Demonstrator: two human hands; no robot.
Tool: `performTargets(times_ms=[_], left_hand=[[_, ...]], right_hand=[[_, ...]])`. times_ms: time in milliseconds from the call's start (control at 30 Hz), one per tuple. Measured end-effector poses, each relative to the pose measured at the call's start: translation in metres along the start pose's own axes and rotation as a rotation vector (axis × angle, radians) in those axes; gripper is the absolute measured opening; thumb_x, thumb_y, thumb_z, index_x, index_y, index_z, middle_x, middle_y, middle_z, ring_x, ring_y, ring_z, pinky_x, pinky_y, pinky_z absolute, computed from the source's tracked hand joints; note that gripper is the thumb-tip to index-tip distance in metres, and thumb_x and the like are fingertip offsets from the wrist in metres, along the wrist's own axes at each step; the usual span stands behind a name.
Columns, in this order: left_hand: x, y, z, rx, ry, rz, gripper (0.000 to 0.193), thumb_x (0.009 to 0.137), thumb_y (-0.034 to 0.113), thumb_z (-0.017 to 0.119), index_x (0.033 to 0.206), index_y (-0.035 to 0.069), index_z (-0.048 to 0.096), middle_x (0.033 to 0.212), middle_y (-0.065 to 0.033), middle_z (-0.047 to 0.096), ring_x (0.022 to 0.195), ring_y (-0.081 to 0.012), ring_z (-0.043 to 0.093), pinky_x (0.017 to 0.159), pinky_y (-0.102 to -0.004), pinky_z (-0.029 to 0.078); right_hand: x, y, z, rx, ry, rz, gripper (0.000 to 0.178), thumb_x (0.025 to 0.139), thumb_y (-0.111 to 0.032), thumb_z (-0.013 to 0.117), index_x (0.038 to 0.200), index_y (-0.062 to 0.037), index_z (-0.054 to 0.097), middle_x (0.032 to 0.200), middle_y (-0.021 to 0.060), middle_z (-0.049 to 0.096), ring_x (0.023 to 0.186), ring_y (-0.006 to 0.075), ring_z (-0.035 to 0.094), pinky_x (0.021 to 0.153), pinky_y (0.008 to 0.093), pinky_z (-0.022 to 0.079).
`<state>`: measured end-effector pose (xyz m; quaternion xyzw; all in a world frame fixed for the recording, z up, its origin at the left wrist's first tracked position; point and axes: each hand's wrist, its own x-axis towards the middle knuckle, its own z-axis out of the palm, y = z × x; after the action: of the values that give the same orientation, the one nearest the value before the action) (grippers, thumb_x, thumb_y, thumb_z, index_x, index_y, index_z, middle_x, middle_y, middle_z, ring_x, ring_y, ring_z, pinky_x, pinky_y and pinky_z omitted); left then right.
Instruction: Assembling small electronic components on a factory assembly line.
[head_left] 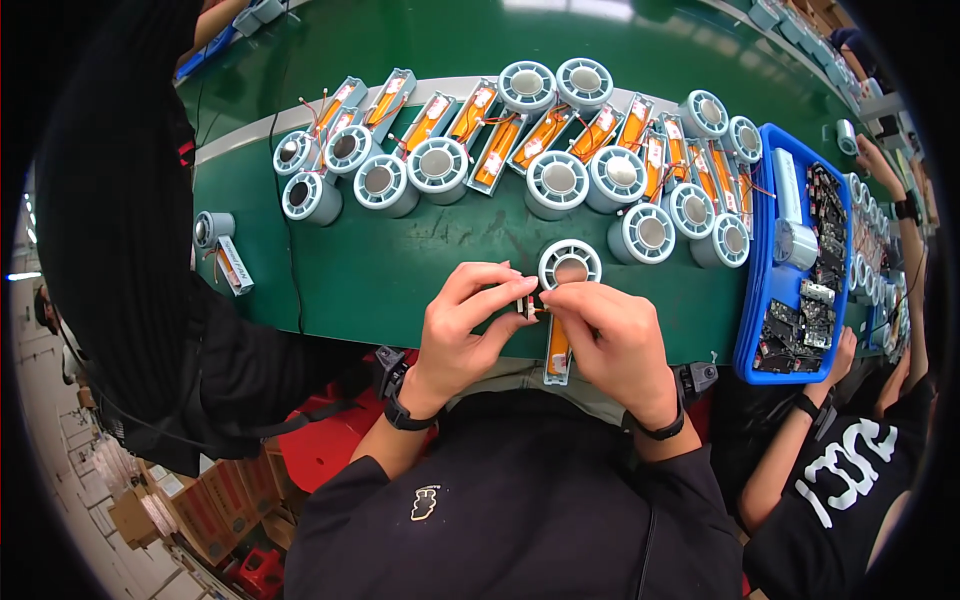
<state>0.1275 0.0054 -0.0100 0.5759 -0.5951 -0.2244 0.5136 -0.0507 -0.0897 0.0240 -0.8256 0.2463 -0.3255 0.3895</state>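
Observation:
Near the table's front edge, my left hand (465, 318) pinches a small circuit board (526, 304) between thumb and fingers. My right hand (612, 325) meets it from the other side, fingertips closed at the board's edge, where a small white wire connector (537, 311) shows. Its wires are mostly hidden by the fingers. Directly beyond both hands sits a light blue handheld fan (570, 262) with a round ribbed head. The fan's open handle (557, 352) points toward me under my right hand, with an orange battery inside.
Several similar opened fans (437, 165) stand in rows across the green table (390, 270). A blue tray (758, 300) on the right holds circuit boards (795, 335) and fan parts. A single fan (228, 255) lies far left by a black cable. Other people work on both sides.

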Motion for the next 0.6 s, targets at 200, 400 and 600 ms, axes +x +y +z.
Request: performTargets(times_ms=[200, 400, 600], left_hand=[[-0.003, 0.002, 0.007, 0.003, 0.037, 0.068, 0.044, 0.071, -0.010, 0.082, 0.113, 0.001, 0.073, 0.110, -0.0127, 0.067, 0.103, -0.0278, 0.069, 0.099, -0.0454, 0.059], [-0.004, -0.003, 0.012, -0.008, 0.037, 0.129, 0.044, 0.070, -0.010, 0.082, 0.112, 0.001, 0.073, 0.109, -0.0125, 0.067, 0.102, -0.0289, 0.068, 0.097, -0.0472, 0.060], [-0.006, -0.004, 0.014, -0.050, 0.098, 0.180, 0.047, 0.067, -0.009, 0.082, 0.112, 0.003, 0.074, 0.108, -0.0112, 0.068, 0.099, -0.0291, 0.067, 0.093, -0.0468, 0.060]], right_hand=[[0.003, -0.003, -0.002, -0.024, -0.096, 0.009, 0.017, 0.086, 0.007, 0.066, 0.100, -0.0018, 0.068, 0.091, 0.0118, 0.068, 0.068, 0.0316, 0.067, 0.058, 0.0372, 0.053], [0.000, -0.001, -0.005, -0.047, -0.162, 0.009, 0.013, 0.085, 0.005, 0.067, 0.096, -0.0013, 0.066, 0.093, 0.0117, 0.065, 0.067, 0.0328, 0.066, 0.056, 0.0371, 0.052], [-0.001, 0.002, 0.000, -0.075, -0.121, -0.081, 0.014, 0.082, 0.005, 0.068, 0.095, -0.0007, 0.066, 0.091, 0.0123, 0.067, 0.067, 0.0316, 0.067, 0.055, 0.0371, 0.052]])
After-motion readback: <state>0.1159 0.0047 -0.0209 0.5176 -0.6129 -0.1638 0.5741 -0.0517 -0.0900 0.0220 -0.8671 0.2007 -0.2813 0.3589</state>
